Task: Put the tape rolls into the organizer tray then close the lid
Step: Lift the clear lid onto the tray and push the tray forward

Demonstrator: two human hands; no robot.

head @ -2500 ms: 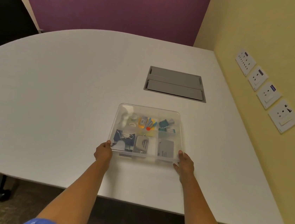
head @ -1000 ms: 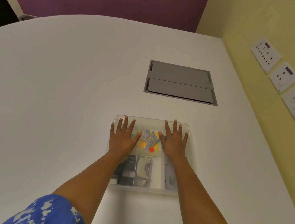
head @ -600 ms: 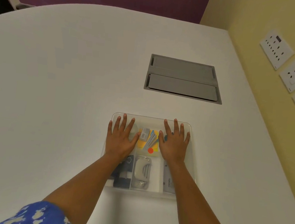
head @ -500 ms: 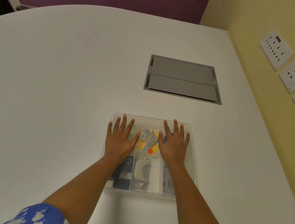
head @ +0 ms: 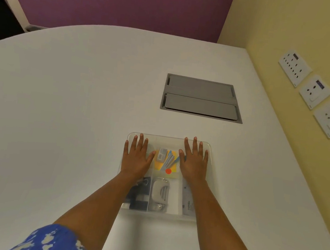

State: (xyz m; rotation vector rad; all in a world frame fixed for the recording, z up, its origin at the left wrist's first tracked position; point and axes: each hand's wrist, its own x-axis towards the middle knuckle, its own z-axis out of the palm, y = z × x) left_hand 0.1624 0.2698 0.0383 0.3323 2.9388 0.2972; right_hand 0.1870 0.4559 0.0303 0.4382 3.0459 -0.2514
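Your left hand (head: 136, 158) and right hand (head: 193, 164) lie flat, fingers spread, palms down on the clear plastic lid (head: 170, 141) of the compartmented organizer tray (head: 211, 183); lid sits closed on the white table (head: 68, 114). Tape rolls: cannot tell, hidden beneath your hands.

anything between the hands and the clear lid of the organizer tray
Nothing visible does. The left hand and right hand lie flat, fingers spread, directly on the clear plastic lid of the organizer tray, over its far compartments.
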